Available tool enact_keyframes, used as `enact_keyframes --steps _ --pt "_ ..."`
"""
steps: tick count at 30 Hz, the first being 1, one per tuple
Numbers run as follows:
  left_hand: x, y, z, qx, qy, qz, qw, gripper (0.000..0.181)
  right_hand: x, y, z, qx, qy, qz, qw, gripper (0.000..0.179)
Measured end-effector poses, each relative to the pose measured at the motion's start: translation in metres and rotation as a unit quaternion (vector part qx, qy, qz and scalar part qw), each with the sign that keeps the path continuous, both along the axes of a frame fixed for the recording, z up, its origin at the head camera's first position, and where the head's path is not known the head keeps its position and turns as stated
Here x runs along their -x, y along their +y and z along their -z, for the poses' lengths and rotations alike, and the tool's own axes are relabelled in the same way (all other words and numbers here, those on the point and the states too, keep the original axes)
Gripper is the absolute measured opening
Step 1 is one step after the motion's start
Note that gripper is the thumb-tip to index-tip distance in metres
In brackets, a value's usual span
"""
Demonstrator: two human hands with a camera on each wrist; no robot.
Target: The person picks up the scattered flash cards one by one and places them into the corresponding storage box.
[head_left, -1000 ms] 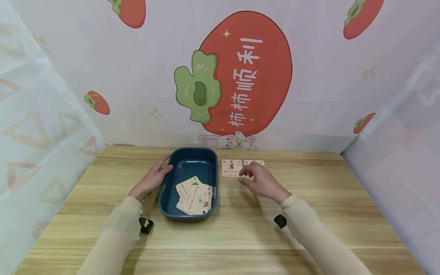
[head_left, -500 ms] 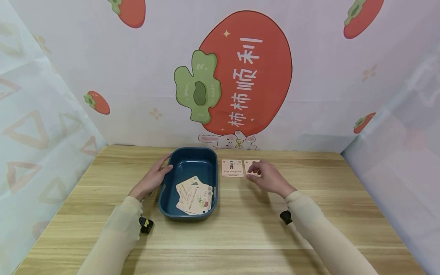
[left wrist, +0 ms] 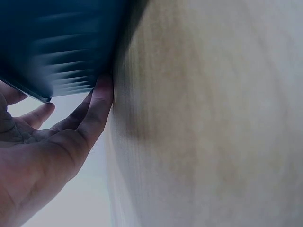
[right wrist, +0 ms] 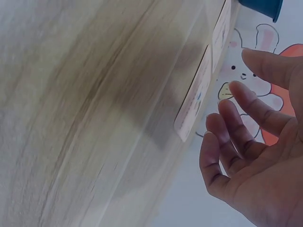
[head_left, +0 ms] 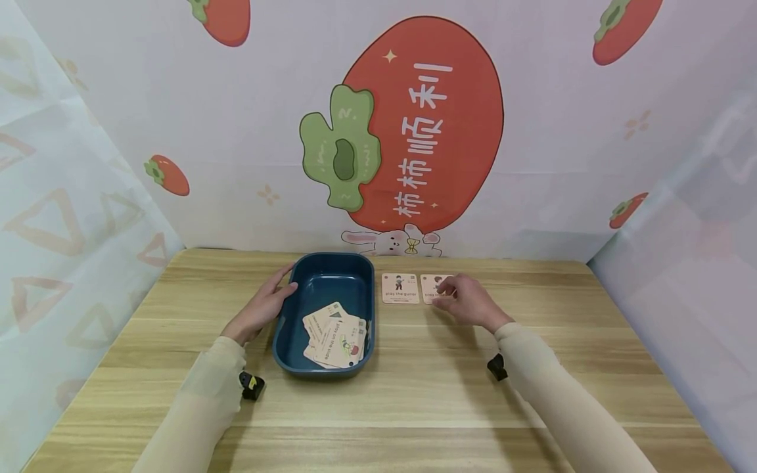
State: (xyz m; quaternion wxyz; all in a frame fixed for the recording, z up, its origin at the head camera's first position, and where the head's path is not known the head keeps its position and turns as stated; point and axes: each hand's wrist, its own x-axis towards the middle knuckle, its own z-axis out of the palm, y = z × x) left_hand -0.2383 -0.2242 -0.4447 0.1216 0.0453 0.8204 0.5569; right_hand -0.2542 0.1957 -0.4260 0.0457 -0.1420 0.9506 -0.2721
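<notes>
In the head view my left hand is at the left side of a dark blue tray, its thumb at the rim and its fingers along the outer wall. The left wrist view has fairly straight fingers touching that ribbed wall low by the table. Several printed cards lie overlapped in the tray; the top one reads "play on the slide". My right hand, fingers loosely bent and holding nothing, hovers over the right edge of a card, partly covering it. Left of it lies a "play the guitar" card.
The wooden table ends at the back against a wall covering printed with persimmons and a rabbit. Similar side coverings stand left and right. A black strap-on device is at the left wrist, another at the right.
My right hand has moved right, off the guitar card's edge, uncovering more of the right card. My left hand, the tray and the cards stay where they were.
</notes>
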Motion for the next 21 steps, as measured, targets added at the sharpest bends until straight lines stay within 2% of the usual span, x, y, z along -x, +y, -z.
enact_keyframes --steps 15,21 --pt "0.000 0.001 -0.002 -0.004 -0.004 -0.002 1.0000 0.063 0.020 0.017 0.010 -0.015 -0.014 0.000 0.9998 0.042" --pt "0.000 0.001 -0.001 -0.007 -0.008 -0.003 0.9999 0.063 0.025 0.022 0.012 -0.026 -0.041 0.026 0.9985 0.057"
